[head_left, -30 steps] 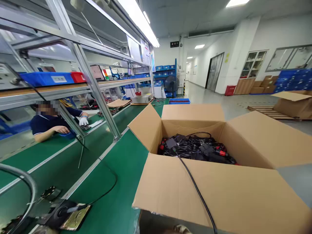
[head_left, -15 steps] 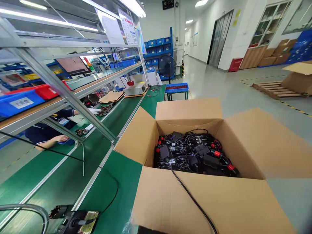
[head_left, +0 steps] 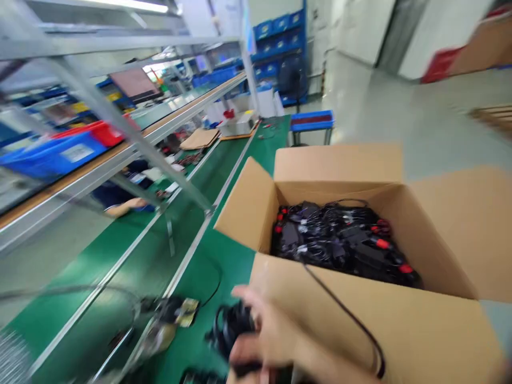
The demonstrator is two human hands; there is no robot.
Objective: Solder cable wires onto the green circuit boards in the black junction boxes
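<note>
Black cords [head_left: 234,326] gripped in right hand [head_left: 278,333], likely so they don't spill; left hand [head_left: 251,377] cropped, can't tell grip.

Bright white light comes from an overhead lamp [head_left: 136,5], and the floor [head_left: 372,106] gleams with soft glare. Motion blur smears the right hand [head_left: 276,330] and the metal frame [head_left: 140,47].

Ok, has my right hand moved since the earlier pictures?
Yes. Unseen earlier, your right hand has come in from the lower right, in front of the cardboard box, reaching left toward the green bench.
</note>
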